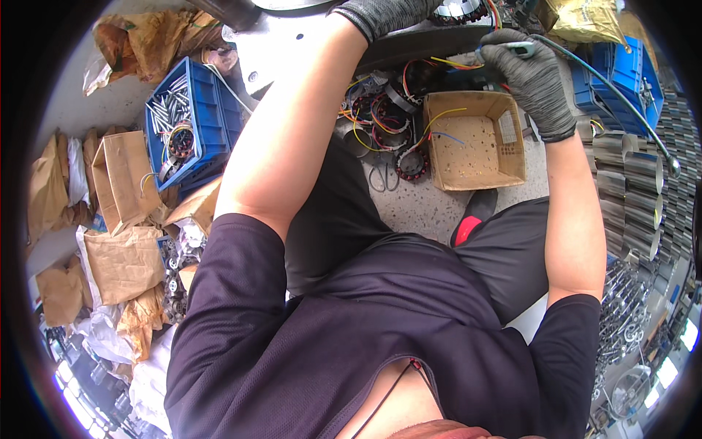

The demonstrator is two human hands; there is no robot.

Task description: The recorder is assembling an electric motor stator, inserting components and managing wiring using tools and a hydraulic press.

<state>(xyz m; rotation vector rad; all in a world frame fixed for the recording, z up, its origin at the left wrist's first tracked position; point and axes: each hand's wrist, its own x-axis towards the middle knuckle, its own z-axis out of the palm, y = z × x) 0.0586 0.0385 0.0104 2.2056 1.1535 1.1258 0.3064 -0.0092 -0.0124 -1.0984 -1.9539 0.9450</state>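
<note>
At the top edge, my left hand (387, 16) in a dark grey knitted glove reaches over the workbench; its fingers run out of view or blur, so their grip is hidden. Beside it is a motor stator (461, 10) with dark windings, and coloured lead wires (496, 14) come off its right side. My right hand (530, 84), gloved in grey, is closed round a small pale-handled tool (521, 49) whose kind I cannot make out. Yellow and orange wire ends (459, 65) stick out to the left of these fingers.
Below the bench, several wired stators (387, 121) lie beside an open cardboard box (472, 164) holding small scraps. Scissors (383, 178) lie on the floor. A blue crate (191, 110) of metal shafts stands left; blue bins (618, 84) and stacked metal parts (629, 183) stand right.
</note>
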